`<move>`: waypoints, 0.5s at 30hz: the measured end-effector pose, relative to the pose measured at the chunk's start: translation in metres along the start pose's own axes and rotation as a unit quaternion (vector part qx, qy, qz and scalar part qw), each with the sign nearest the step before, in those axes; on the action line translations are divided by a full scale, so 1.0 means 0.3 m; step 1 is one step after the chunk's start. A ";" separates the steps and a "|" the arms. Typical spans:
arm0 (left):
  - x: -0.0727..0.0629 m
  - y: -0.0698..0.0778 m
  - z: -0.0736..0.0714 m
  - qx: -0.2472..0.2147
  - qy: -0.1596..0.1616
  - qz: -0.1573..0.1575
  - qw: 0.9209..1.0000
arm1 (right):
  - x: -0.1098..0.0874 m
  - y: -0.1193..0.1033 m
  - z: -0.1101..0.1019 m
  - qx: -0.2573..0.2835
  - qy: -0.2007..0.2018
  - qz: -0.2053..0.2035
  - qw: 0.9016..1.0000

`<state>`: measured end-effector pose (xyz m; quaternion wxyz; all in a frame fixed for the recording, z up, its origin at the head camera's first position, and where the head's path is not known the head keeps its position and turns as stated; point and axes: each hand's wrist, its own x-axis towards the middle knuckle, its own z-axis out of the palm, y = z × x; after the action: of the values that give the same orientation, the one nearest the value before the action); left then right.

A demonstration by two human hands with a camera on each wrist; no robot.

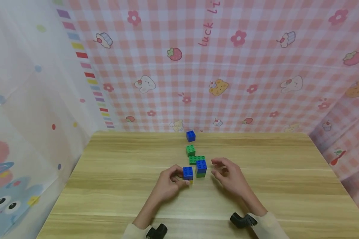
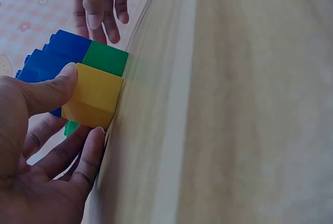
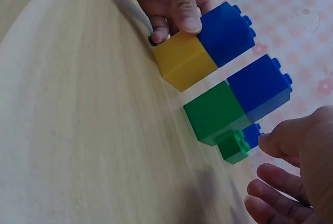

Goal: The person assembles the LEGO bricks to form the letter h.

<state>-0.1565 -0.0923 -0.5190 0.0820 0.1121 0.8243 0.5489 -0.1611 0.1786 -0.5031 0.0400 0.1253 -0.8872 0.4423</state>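
Note:
My left hand [image 1: 169, 183] grips a two-brick stack, a blue brick [image 1: 187, 172] on top of a yellow brick [image 2: 96, 96]. The thumb lies along the near side, the other fingers around the far side. Just right of it stands a second stack, a blue brick [image 1: 201, 165] on a green brick [image 3: 216, 112]. To the right of that stack, my right hand [image 1: 231, 177] is held with loosely bent fingers, apart from the bricks and holding nothing. In the right wrist view its thumb and fingers [image 3: 278, 182] are spread.
Behind the stacks lies a longer green brick [image 1: 194, 160]. Farther back are a small green brick [image 1: 190, 151] and a single blue brick [image 1: 190, 136] near the back edge of the wooden table [image 1: 122, 156]. A checked pink curtain [image 1: 155, 69] hangs behind.

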 end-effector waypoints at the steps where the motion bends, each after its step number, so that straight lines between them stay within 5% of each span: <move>1: 0.002 -0.001 -0.001 0.000 0.000 0.000 1.000 | 0.004 0.004 0.002 0.000 -0.003 0.003 1.000; 15: 0.032 -0.014 -0.010 -0.003 0.002 0.000 1.000 | 0.089 0.036 0.021 0.021 -0.051 0.066 0.996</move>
<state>-0.1668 -0.0940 -0.5217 0.0803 0.1105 0.8227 0.5519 -0.1895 0.1748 -0.5104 -0.0377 0.0893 -0.8850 0.4555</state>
